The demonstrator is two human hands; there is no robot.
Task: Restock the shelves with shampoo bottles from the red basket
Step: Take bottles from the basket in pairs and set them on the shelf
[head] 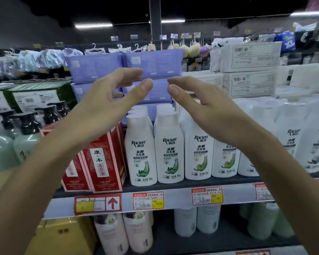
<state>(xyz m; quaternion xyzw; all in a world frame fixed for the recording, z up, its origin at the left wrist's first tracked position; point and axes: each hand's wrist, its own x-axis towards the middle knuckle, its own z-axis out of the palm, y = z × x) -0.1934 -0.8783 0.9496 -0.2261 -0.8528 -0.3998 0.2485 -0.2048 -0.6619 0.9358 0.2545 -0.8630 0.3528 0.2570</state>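
White Raclen shampoo bottles (168, 153) stand upright in rows on the upper shelf (173, 196), labels facing me. Both my hands hover in the air above and in front of them, holding nothing. My left hand (107, 103) is raised with fingers loosely spread, thumb pointing right. My right hand (201, 105) mirrors it, fingertips almost meeting the left thumb. Neither hand touches a bottle. The red basket is out of view.
Red boxed products (101, 161) stand left of the white bottles, then green pump bottles (24, 142). Purple packs (125, 67) and white tissue packs (250, 70) are stacked behind. The lower shelf holds pink bottles (125, 234), white bottles (197, 220) and yellow boxes (63, 236).
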